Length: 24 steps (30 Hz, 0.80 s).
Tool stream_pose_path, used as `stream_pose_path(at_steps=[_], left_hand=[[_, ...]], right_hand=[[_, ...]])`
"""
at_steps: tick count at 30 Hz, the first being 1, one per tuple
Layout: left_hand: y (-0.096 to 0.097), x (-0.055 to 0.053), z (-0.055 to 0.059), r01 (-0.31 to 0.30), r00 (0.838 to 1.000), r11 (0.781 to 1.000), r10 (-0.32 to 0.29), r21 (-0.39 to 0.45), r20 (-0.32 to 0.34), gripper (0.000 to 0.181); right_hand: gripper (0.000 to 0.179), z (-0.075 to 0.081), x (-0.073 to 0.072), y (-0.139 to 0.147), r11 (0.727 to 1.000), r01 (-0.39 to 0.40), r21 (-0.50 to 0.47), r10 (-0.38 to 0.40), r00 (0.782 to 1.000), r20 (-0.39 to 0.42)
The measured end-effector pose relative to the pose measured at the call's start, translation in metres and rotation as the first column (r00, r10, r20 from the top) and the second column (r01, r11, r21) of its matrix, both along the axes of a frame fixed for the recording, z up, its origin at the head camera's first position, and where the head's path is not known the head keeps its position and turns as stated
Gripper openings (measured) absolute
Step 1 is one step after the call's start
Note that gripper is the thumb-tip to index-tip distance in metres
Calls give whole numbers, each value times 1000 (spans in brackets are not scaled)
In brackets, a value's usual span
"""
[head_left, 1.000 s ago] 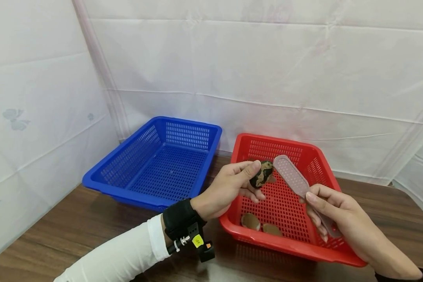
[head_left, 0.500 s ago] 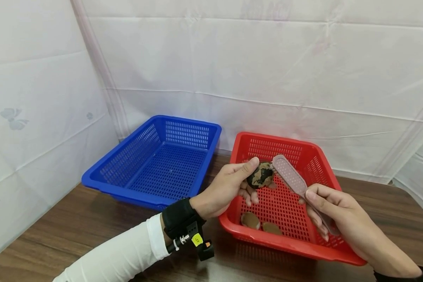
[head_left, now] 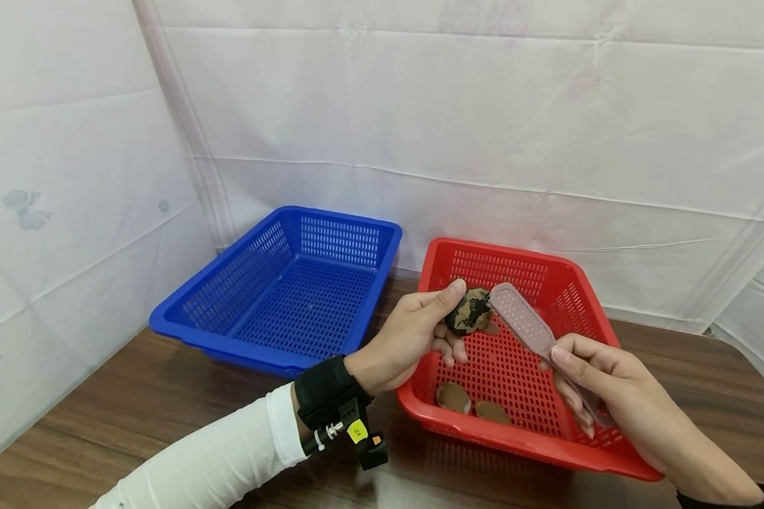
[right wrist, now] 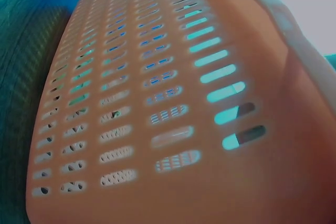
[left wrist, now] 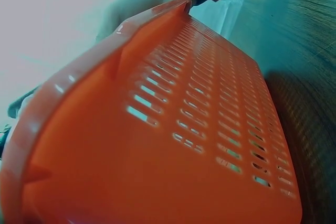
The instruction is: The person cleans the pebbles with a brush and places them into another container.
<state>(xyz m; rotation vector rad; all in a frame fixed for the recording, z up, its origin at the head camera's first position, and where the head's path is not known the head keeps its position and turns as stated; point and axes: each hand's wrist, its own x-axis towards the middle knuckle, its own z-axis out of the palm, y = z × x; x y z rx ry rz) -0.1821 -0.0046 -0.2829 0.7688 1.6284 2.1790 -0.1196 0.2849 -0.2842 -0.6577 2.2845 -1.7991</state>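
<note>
My left hand [head_left: 414, 339] holds a rounded tan object [head_left: 470, 311] with dark greenish-black patches, thumb on its upper left side. My right hand [head_left: 601, 385] grips the handle of a mauve brush [head_left: 522, 319], its dotted back facing up. The brush tip meets the right edge of the patchy object, where short bristles show. Both hands are above the red basket [head_left: 522, 442]. Two smooth brown oval objects [head_left: 453, 398] lie in its near left corner. The wrist views are filled by the basket's slotted red walls [left wrist: 157, 156], which hide the held things.
A blue plastic basket [head_left: 382, 297] stands to the left of the red one. Both rest on a dark wood tabletop [head_left: 134, 403]. White patterned sheeting [head_left: 452, 141] hangs behind and at the sides.
The patchy object has turned in my left hand, showing more of its tan surface, and shifted slightly left. The brush tip has moved slightly left with it. The baskets have stayed put.
</note>
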Motion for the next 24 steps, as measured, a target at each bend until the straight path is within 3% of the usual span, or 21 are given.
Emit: stream_pose_path(at_steps=[8, 15, 18, 24], left_hand=[[0, 0, 0, 10, 1000, 1000, -10, 6, -9, 53], [0, 0, 0, -30, 999, 1000, 30, 4, 31, 52], [-1, 0, 0, -36, 999, 999, 36, 5, 36, 52], [0, -1, 0, -18, 1000, 1000, 18, 1, 7, 54]], right_hand=[[29, 1, -1, 1, 995, 64, -76, -63, 998, 19], [26, 1, 1, -2, 1000, 19, 25, -19, 1000, 14], [25, 2, 1, -4, 998, 50, 49, -51, 999, 15], [25, 2, 1, -3, 993, 114, 3, -114, 993, 26]])
